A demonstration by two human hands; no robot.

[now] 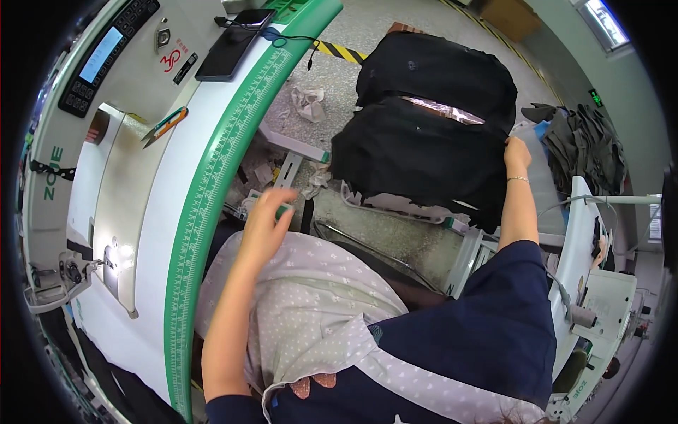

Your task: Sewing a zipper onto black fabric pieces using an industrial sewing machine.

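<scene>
1. One white table (pixel 159 233), edged with a green ruler (pixel 210 191), curves along nine o'clock.
2. Black cloth (pixel 424 159) lies spread at one o'clock.
3. Grey garments (pixel 586 148) sit heaped at two o'clock.
4. Left hand (pixel 270 215), nine o'clock: fingers bent beside a small green piece (pixel 284 210); whether gripped, I cannot tell.
5. Right hand (pixel 518 154), toward three o'clock: fingers closed on the black cloth's edge.
6. Orange-handled snips (pixel 169 124), ten o'clock.
</scene>
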